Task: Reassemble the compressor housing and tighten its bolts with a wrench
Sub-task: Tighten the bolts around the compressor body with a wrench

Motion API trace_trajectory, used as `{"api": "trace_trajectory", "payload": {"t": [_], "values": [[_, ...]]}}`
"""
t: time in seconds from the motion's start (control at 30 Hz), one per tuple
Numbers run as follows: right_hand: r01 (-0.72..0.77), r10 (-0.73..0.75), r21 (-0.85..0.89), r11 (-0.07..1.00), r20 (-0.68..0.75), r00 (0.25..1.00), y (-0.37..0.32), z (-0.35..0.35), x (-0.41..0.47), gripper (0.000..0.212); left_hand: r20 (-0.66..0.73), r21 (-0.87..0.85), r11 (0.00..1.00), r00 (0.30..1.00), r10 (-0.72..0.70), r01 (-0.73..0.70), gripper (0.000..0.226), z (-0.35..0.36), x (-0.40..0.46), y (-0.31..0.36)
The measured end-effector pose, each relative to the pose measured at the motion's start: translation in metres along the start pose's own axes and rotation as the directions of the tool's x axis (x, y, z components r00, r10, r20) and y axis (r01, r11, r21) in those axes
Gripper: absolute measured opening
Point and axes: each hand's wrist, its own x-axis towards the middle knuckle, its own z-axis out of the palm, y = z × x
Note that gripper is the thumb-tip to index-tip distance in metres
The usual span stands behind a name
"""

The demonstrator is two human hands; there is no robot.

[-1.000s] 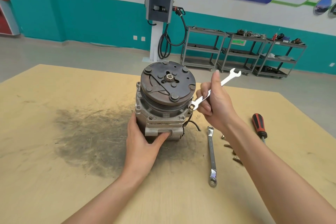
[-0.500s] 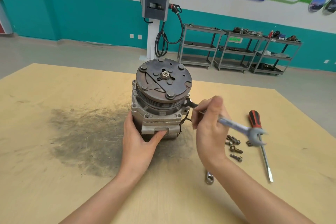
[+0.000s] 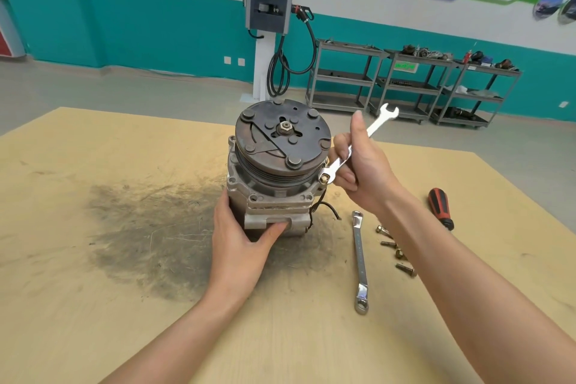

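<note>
Fingers of our right hand (image 3: 363, 171) were curled round the wrench (image 3: 358, 146), its ring end seated on a bolt (image 3: 324, 178) at the compressor housing's (image 3: 274, 196) right flange. Our left hand (image 3: 243, 243) gripped the housing's base, thumb pressed into a recess. It stood upright mid-table (image 3: 93, 305), a second wrench (image 3: 360, 262) and loose bolts (image 3: 396, 251) toward the right edge.
</note>
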Motion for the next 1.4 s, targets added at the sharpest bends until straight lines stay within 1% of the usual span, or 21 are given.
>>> {"api": "trace_trajectory", "payload": {"t": [0.07,0.1,0.13,0.2,0.27,0.3,0.37,0.4,0.47,0.53,0.6,0.67,0.77,0.9,1.03,1.13,1.2,1.3,1.4], "values": [[0.004,-0.004,0.05,0.999,0.016,1.0,0.004,0.001,0.0,0.064,0.0,0.001,1.0,1.0,-0.001,0.001,0.082,0.0,0.0,0.001],[0.028,-0.029,0.092,0.995,0.005,1.0,0.008,0.002,-0.002,0.064,0.0,0.001,1.0,1.0,0.001,-0.001,0.082,0.0,0.0,0.001],[0.068,-0.064,0.135,0.988,-0.036,0.997,0.012,0.003,-0.005,0.064,-0.001,0.0,1.0,1.0,0.004,-0.004,0.082,0.0,0.0,0.002],[0.194,-0.159,0.178,0.965,-0.193,0.968,0.023,0.007,-0.014,0.065,-0.002,0.0,1.0,1.0,0.005,-0.005,0.083,0.0,-0.001,0.001],[0.339,-0.284,0.109,0.935,-0.347,0.894,0.034,0.013,-0.029,0.061,-0.006,0.005,1.0,1.0,0.001,-0.001,0.083,0.0,0.0,0.0],[0.398,-0.352,0.041,0.916,-0.391,0.851,0.038,0.017,-0.036,0.057,-0.008,0.009,1.0,1.0,0.0,0.0,0.083,0.0,0.0,0.0],[0.476,-0.471,-0.094,0.874,-0.401,0.786,0.045,0.023,-0.049,0.049,-0.012,0.017,1.0,1.0,0.003,-0.003,0.082,0.001,0.0,-0.001],[0.482,-0.495,-0.139,0.865,-0.392,0.776,0.046,0.025,-0.053,0.047,-0.011,0.019,1.0,1.0,0.003,-0.003,0.082,0.001,0.0,-0.001],[0.443,-0.471,-0.166,0.881,-0.396,0.788,0.043,0.026,-0.056,0.046,-0.01,0.02,1.0,1.0,0.004,-0.004,0.082,0.001,0.0,-0.001],[0.399,-0.405,-0.111,0.91,-0.435,0.804,0.033,0.023,-0.054,0.049,-0.009,0.022,1.0,1.0,0.002,-0.002,0.082,0.001,0.001,-0.001],[0.385,-0.364,-0.049,0.921,-0.452,0.814,0.021,0.016,-0.046,0.057,-0.011,0.023,1.0,1.0,0.0,0.0,0.082,0.001,0.001,-0.001],[0.356,-0.332,-0.016,0.934,-0.403,0.853,0.01,0.01,-0.037,0.065,-0.011,0.018,1.0,1.0,0.003,-0.003,0.082,0.001,0.001,-0.002],[0.239,-0.235,-0.023,0.971,-0.287,0.929,0.002,0.003,-0.023,0.07,-0.004,0.001,1.0,1.0,0.003,-0.003,0.083,0.001,0.001,-0.003],[0.132,-0.136,-0.038,0.991,-0.138,0.981,0.0,-0.001,-0.008,0.07,-0.008,-0.001,1.0,1.0,0.0,0.0,0.082,0.0,0.001,-0.004],[0.07,-0.07,-0.025,0.997,-0.021,0.997,-0.003,-0.004,0.002,0.068,-0.006,-0.006,1.0,1.0,-0.002,0.002,0.084,0.0,0.002,-0.003],[0.05,-0.047,-0.048,0.998,0.053,0.997,-0.004,-0.005,0.006,0.066,-0.004,-0.018,1.0,1.0,0.001,-0.001,0.085,0.0,0.001,-0.003],[0.025,-0.022,-0.043,0.999,0.066,0.998,-0.003,-0.007,0.007,0.066,-0.004,-0.016,1.0,1.0,-0.001,0.001,0.084,0.0,0.001,-0.003],[-0.013,0.013,0.01,1.0,0.069,0.998,-0.001,-0.007,0.007,0.065,-0.002,-0.017,1.0,1.0,0.003,-0.003,0.084,0.0,0.001,-0.003],[0.012,-0.015,0.055,0.998,0.051,0.999,0.002,-0.008,0.002,0.064,0.005,-0.021,1.0,1.0,-0.001,0.001,0.088,0.0,0.001,-0.002]]}}
